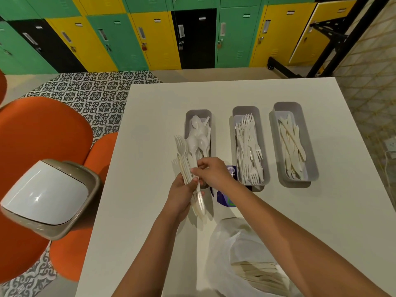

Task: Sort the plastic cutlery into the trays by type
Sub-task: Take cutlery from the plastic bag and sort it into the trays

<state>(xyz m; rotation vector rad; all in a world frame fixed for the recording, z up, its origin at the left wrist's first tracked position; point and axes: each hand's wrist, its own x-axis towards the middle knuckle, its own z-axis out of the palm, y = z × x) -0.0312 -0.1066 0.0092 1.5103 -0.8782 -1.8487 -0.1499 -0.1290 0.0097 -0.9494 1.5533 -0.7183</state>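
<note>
White plastic cutlery bundle (188, 168), forks + spoons mixed, gripped in my left hand (182, 195) over the table (150, 125), just at 7 o'clock of the spoon tray (209, 113). My right hand (211, 171) pinches one piece. Lower handles hidden by my fingers; exact count unclear. Long axis runs 12–6, heads toward 12.

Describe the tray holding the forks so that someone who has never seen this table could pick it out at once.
On the white table, three long grey trays lie side by side beyond the person's hands. The fork tray is the middle one. Its pile shows tines, whereas the spoon tray to its left shows rounded bowls and the knife tray to its right holds flat blades.
</note>
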